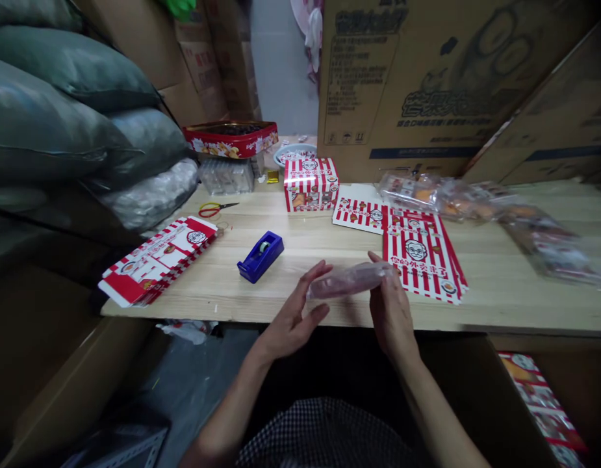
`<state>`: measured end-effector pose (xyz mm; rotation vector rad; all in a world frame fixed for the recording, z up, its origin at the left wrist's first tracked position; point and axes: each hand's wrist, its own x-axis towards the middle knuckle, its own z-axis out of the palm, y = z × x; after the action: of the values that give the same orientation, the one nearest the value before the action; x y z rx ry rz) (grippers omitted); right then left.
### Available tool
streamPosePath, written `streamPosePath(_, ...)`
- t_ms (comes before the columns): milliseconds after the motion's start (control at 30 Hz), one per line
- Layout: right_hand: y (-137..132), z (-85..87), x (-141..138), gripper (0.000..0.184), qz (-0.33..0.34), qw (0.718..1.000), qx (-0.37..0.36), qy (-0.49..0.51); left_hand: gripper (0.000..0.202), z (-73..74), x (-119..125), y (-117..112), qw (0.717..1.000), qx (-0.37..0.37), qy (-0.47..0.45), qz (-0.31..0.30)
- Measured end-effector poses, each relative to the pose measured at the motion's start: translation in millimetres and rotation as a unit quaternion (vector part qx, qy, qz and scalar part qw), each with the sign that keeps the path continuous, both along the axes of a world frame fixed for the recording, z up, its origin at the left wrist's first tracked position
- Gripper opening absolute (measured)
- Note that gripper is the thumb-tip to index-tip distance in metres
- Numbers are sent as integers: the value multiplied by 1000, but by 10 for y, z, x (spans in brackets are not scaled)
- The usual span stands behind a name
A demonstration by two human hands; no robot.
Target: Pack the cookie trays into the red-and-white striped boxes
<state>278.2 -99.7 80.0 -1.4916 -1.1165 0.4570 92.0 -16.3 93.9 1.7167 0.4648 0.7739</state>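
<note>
A flat packet in clear plastic [349,281] is held level over the table's front edge; its contents are too blurred to name. My right hand [392,312] grips the packet's right end between thumb and fingers. At the other end, my left hand [294,318] has its thumb and fingers spread, the fingertips near or touching the plastic. Just right of my right hand lies a stack of flat red-and-white striped cartons [421,260]. A blue tape dispenser [261,256] stands to the left of my hands.
Folded striped cartons [158,260] lie at the left edge, with scissors [217,208] beyond them. Behind stand an assembled striped box [311,185], a red tin [232,140] and a bowl [295,153]. Clear-wrapped packets [446,195] lie right. Large brown cartons [397,91] stand at the back.
</note>
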Motion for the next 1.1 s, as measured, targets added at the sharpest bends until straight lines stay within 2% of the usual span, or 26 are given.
streamPosePath(67, -94, -30, -107, 49, -17, 995, 13, 99, 59, -12, -6, -157, 999, -26, -22, 3)
streamPosePath(133, -265, -111, -256, 43, -31, 984, 27, 175, 54, -82, -22, -337, 997, -33, -47, 51)
streamPosePath(233, -595, -229, -468, 36, -24, 985, 32, 168, 46, -261, -74, -577, 985, 6, -96, 141)
streamPosePath(367, -880, -266, -619, 36, 17, 991, 28, 132, 35, -469, -159, -767, 973, 19, -124, 196)
streamPosePath(433, -896, -252, -634, 36, 23, 991, 27, 132, 32, -499, -166, -800, 971, 19, -126, 203)
streamPosePath(567, -795, -211, -616, 34, 21, 988, 45, 147, 32, -432, -111, -794, 965, -19, -139, 223)
streamPosePath(667, -763, -232, -629, 33, 8, 986, 47, 157, 33, -418, -98, -798, 967, -24, -137, 212)
streamPosePath(833, -891, -485, -729, 34, -38, 995, 62, 71, 19, -647, -196, -857, 970, 76, -109, 204)
streamPosePath(900, -935, -553, -764, 32, -59, 996, 51, 44, 15, -711, -229, -869, 969, 92, -102, 204)
streamPosePath(1000, -908, -475, -781, 29, -35, 997, 39, 51, 22, -623, -219, -855, 970, 52, -122, 202)
streamPosePath(1100, -749, -194, -739, 26, -23, 989, 56, 135, 34, -340, -126, -774, 968, -44, -130, 210)
